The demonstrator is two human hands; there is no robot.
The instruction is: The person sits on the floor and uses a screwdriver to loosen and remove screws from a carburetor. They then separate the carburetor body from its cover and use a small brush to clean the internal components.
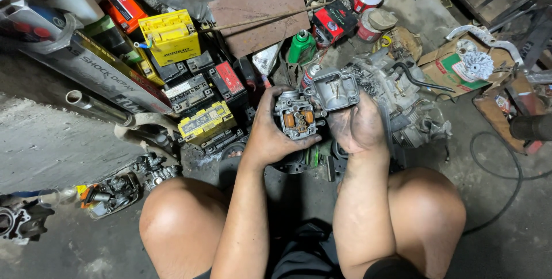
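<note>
- The carburettor body sits in my left hand, turned so its open underside faces me, with two orange floats showing in the middle of the casting.
- My left hand is curled tight around the body, thumb along its lower edge, fingers wrapped behind.
- My right hand is closed on the grey metal float bowl, which I hold just above my knuckles, tilted, its hollow side toward me, touching or nearly touching the body's upper right corner.
- I judge the body to be a dense, rigid cast part, heavy for its bulk, and both palms look oily, so it could slip; I would grip it by the solid outer walls.
- The floats look light and fragile on a thin hinge, so I keep my fingers off them and off the small brass parts between.
- The bowl seems stiff and lighter; its rim is the safe hold.
- Beyond my right hand lies a dirty engine casing.
- Beyond my left hand sits a heap of old batteries, including a yellow battery.
- Just past both hands stands a green bottle.
</note>
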